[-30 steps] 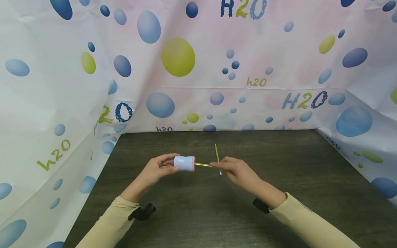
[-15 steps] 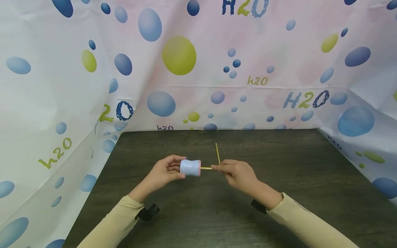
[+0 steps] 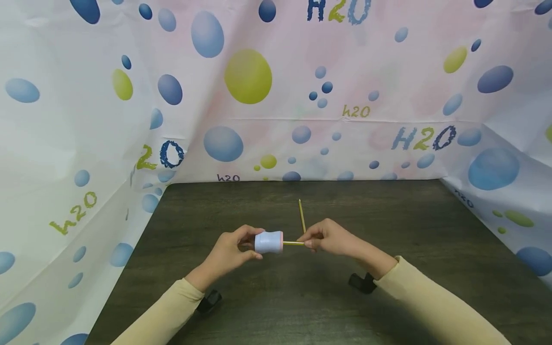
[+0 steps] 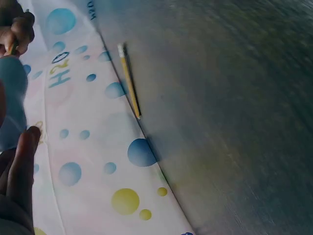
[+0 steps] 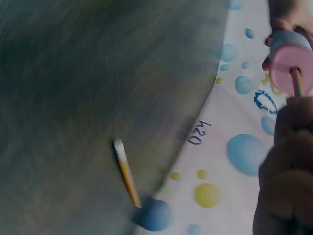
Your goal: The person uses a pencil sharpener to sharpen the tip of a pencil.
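Since one second earlier, the left hand (image 3: 233, 251) and the blue sharpener (image 3: 268, 242) had shifted rightward and nearer to the person, while the right hand's fingers had curled more closely about the yellow pencil (image 3: 293, 243). At left, a pale sleeve (image 3: 157, 311) led to the left hand, whose fingers and thumb gripped the back end of the sharpener. The sharpener lay on its side, raised above the dark surface (image 3: 258, 297), its pink end turned toward the right hand (image 3: 329, 238). The pencil entered the hole in that pink end. Just beyond the right fingertips, a second pencil (image 3: 302, 213) rested on the surface, its near end hidden from the head view. Farthest right, the right hand's fingers pinched the first pencil.
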Motion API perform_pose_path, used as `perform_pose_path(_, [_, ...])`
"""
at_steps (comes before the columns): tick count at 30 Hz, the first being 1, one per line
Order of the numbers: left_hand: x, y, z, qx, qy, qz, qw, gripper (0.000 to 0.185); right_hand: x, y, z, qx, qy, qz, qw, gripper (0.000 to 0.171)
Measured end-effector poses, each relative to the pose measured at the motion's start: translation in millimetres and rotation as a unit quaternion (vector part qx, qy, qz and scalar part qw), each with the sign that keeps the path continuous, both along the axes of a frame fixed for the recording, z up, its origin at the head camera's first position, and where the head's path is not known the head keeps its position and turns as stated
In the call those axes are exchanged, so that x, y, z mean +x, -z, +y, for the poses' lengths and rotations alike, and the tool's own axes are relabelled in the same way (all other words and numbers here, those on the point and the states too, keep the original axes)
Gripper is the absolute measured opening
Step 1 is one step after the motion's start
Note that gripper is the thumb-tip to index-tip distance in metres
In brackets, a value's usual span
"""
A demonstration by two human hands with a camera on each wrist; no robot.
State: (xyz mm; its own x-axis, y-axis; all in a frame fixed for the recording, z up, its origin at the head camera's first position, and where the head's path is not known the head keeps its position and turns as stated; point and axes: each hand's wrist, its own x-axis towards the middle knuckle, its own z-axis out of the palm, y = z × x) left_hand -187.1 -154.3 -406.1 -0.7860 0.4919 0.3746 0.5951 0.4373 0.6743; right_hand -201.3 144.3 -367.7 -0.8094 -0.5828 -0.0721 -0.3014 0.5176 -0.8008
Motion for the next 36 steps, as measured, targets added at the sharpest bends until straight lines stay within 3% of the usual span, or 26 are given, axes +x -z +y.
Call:
perform_pose_path(2, [-0.1, 1.2, 2, -0.01, 0.001, 0.049, 0.9988, 0.052, -5.3, 3.8, 3, -0.021, -0.001, -0.056, 0.998, 0.024])
perform_pose_path(4, [-1.2, 1.1, 4, -0.015, -0.001, 0.075, 0.9971, 0.054, -8.4, 9.0, 6, -0.034, 0.002, -0.075, 0.997, 0.025])
perform_pose_path(8, [-4.3, -2.3, 9, -0.002, 0.009, 0.072, 0.9974, 0.056, -8.0, 18.2, 10, -0.038, -0.002, -0.018, 0.999, 0.026])
perform_pose_path(9, [-4.8, -3.6, 9, 0.001, 0.014, 0.06, 0.9981, 0.058, -6.5, 19.4, 11, -0.037, 0.0, -0.001, 0.999, 0.026])
perform_pose_path(11, [-5.7, -6.7, 8, 0.034, 0.045, 0.0, 0.9984, 0.066, -2.8, 20.2, 12, -0.036, 0.009, 0.03, 0.999, 0.026])
perform_pose_path(13, [-8.1, -9.9, 5, 0.078, 0.075, -0.074, 0.9914, 0.079, 1.7, 19.5, 13, -0.034, 0.021, 0.065, 0.997, 0.025])
perform_pose_path(15, [-11.5, -13.3, 3, 0.103, 0.072, -0.156, 0.9797, 0.083, 5.7, 19.1, 14, -0.026, 0.025, 0.144, 0.989, 0.022])
perform_pose_path(16, [-13.4, -15.0, 2, 0.115, 0.064, -0.198, 0.9713, 0.084, 7.2, 19.3, 15, -0.02, 0.022, 0.2, 0.979, 0.022])
perform_pose_path(18, [-16.8, -17.2, 1, 0.11, 0.035, -0.261, 0.9585, 0.085, 9.3, 19.9, 15, 0.0, 0.015, 0.327, 0.945, 0.024])
perform_pose_path(21, [-17.9, -20.0, 2, 0.084, 0.012, -0.346, 0.9344, 0.089, 9.8, 21.7, 15, 0.032, 0.001, 0.509, 0.86, 0.024])
perform_pose_path(23, [-17.0, -20.9, 2, 0.084, 0.029, -0.381, 0.9202, 0.09, 9.3, 22.2, 14, 0.041, -0.012, 0.579, 0.814, 0.031])
perform_pose_path(25, [-15.8, -21.8, 2, 0.089, 0.049, -0.398, 0.9115, 0.091, 8.9, 22.7, 13, 0.044, -0.02, 0.615, 0.787, 0.046])
perform_pose_path(26, [-15.5, -22.0, 2, 0.094, 0.055, -0.401, 0.9096, 0.092, 8.9, 23.2, 12, 0.042, -0.023, 0.624, 0.78, 0.051])
perform_pose_path(28, [-15.3, -22.1, 3, 0.1, 0.059, -0.397, 0.9105, 0.093, 9.4, 23.9, 11, 0.038, -0.024, 0.629, 0.776, 0.048])
perform_pose_path(30, [-16.1, -21.6, 4, 0.103, 0.057, -0.384, 0.9158, 0.09, 10.2, 24.6, 10, 0.035, -0.02, 0.623, 0.781, 0.046])
perform_pose_path(36, [-19.0, -20.5, 5, 0.084, 0.024, -0.326, 0.9413, 0.054, 10.4, 25.9, 5, 0.033, -0.009, 0.578, 0.815, 0.057])
